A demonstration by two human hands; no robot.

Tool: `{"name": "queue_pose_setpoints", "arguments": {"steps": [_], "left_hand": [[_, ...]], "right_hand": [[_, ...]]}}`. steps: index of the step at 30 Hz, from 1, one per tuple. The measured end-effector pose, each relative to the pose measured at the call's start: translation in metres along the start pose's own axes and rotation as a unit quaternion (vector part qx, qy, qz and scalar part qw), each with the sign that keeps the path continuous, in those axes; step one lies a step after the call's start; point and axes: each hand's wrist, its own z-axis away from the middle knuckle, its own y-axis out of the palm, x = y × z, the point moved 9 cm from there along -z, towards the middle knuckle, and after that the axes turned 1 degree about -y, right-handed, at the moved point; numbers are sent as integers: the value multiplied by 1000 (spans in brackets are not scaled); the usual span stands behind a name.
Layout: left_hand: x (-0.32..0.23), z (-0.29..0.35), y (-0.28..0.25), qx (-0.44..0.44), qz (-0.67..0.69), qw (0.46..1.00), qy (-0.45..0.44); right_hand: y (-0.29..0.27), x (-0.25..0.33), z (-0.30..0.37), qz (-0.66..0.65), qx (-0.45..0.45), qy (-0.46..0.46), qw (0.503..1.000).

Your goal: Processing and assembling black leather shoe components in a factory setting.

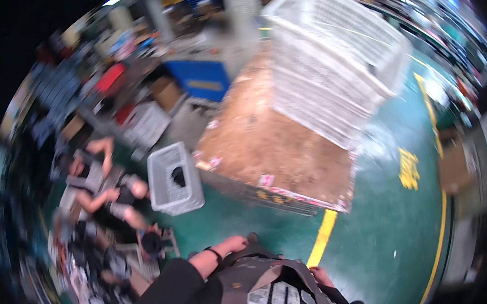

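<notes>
My left hand [237, 244] hangs in front of my apron [233, 297], a dark band round its wrist. Its fingers are smeared by motion, and I see no object in it. Lower right, my right hand [322, 276] shows only in part beside the apron, its fingers mostly hidden. Ahead of me lies a worn wooden platform [277, 143] with red and white tape along its near edge. On its far right part stands a tall stack of white plastic crates [334, 69]. A smaller white crate [192, 200] sits on the floor at the left, holding something black.
A co-worker [92, 182] sits at the left near a small stool [170, 242]. Behind are cluttered benches, a blue panel [199, 80] and a pillar [243, 13]. Yellow lines [323, 235] mark the green floor [373, 245]. Cardboard [456, 165] stands at the right.
</notes>
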Motion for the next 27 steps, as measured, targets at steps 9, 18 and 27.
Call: {"name": "queue_pose_setpoints", "arguments": {"steps": [9,18,27], "left_hand": [[-111,-88,-53,-35,-97,986,129],[-325,-68,-82,-134,-25,891,433],[-357,-125,-97,-241,-40,917,315]], "right_hand": [[-55,24,48,33,-105,-55,992],[-67,-28,116,-129,-172,135,967],[-136,-15,92,7,-167,42,985]]}}
